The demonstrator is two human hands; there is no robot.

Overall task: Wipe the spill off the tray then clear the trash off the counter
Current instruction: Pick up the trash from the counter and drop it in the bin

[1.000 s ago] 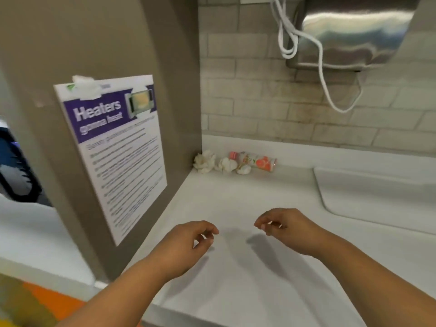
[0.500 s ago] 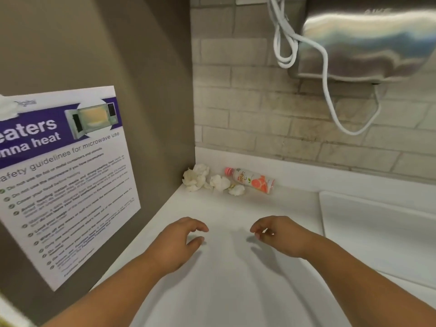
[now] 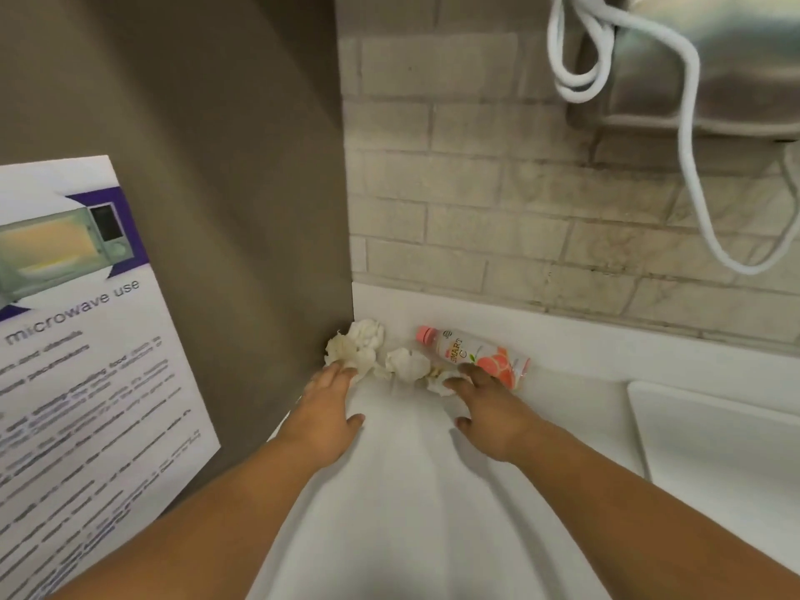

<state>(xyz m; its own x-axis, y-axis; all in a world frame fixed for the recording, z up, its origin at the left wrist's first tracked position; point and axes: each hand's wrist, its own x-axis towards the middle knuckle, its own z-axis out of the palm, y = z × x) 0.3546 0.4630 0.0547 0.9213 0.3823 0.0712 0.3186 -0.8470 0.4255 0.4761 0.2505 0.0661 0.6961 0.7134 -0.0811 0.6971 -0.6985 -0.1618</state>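
Crumpled white paper wads [image 3: 362, 345] lie in the back left corner of the white counter [image 3: 415, 491]. Beside them an empty drink bottle [image 3: 474, 355] with a pink cap and an orange label lies on its side against the back wall. My left hand [image 3: 325, 411] reaches forward with straight fingers, its tips touching the leftmost wad. My right hand [image 3: 489, 409] is stretched out flat, fingertips at a small wad [image 3: 437, 382] and the bottle's side. Neither hand holds anything. A white tray [image 3: 710, 443] lies on the counter at the right.
A tall grey panel [image 3: 225, 188] with a microwave safety notice [image 3: 82, 361] walls off the left side. A tiled wall closes the back. A steel wall unit [image 3: 710, 67] with a looped white cord [image 3: 688, 158] hangs overhead at the upper right.
Both hands have moved forward from mid-counter to the trash in the back corner, and their fingers have gone from loosely curled to straight. The view has moved closer.
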